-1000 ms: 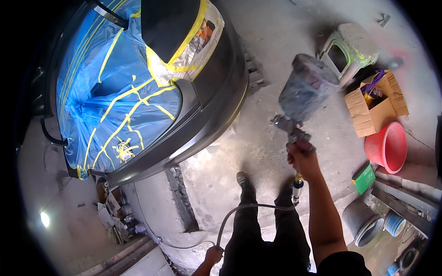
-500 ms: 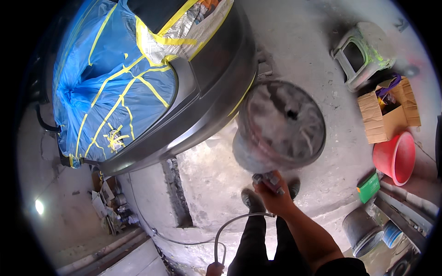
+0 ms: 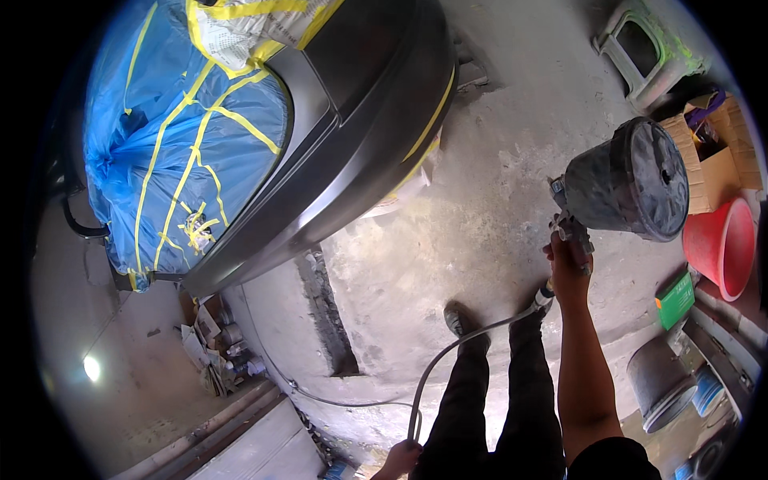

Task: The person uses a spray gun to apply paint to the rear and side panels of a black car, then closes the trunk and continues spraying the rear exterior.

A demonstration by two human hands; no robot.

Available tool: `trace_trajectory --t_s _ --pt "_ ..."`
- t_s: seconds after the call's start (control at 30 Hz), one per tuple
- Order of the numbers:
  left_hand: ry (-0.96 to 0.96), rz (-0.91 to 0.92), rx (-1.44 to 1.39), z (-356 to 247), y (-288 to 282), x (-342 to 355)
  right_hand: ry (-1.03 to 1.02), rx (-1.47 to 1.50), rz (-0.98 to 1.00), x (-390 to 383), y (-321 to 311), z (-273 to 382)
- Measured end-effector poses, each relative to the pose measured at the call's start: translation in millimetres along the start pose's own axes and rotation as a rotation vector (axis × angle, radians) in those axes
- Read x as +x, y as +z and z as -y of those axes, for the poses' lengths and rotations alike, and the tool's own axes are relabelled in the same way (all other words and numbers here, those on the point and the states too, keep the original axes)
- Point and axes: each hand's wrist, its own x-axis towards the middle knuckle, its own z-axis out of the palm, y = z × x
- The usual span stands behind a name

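My right hand (image 3: 570,268) is closed around the handle of a spray gun (image 3: 573,230). On top of the gun sits a large, paint-smeared dark cup (image 3: 620,180) with a round lid, tilted to the right. A grey air hose (image 3: 450,350) runs from the gun's handle down to my left hand (image 3: 400,459), whose fingers are wrapped round it at the lower edge. To the left, apart from the gun, is a glossy dark grey vehicle body (image 3: 352,160). Blue plastic film (image 3: 172,160) and yellow tape (image 3: 194,156) cover part of it.
A stained plastic stool (image 3: 648,60), an open cardboard box (image 3: 712,176) and a red tub (image 3: 720,248) line the right side. Below them are a green box (image 3: 676,301) and a grey bucket (image 3: 658,384). A dark groove (image 3: 328,312) cuts the concrete floor; the hose trails across it.
My right hand has swung the spray gun right, away from the vehicle body, and its cup now shows from the side. My left hand still holds the hose. The view has shifted slightly.
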Motion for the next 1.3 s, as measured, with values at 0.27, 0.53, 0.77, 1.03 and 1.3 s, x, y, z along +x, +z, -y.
trace_trajectory --t_s 0.27,0.53,0.77,1.03,1.3 --pt "0.031 -0.078 0.14 22 -36 22 -0.678 -0.522 0.264 -76 55 -142" --pt "-0.103 -0.045 0.319 40 -50 32 0.008 0.128 0.435 -61 77 -145" --pt "-0.059 -0.054 0.12 1 -46 41 -0.235 0.057 -0.109 31 50 -156" --pt "-0.196 -0.127 0.227 -2 -57 37 0.054 0.287 0.52 -79 99 -207" --pt "-0.058 -0.126 0.383 -10 -36 30 0.205 0.352 0.208 32 16 -146"
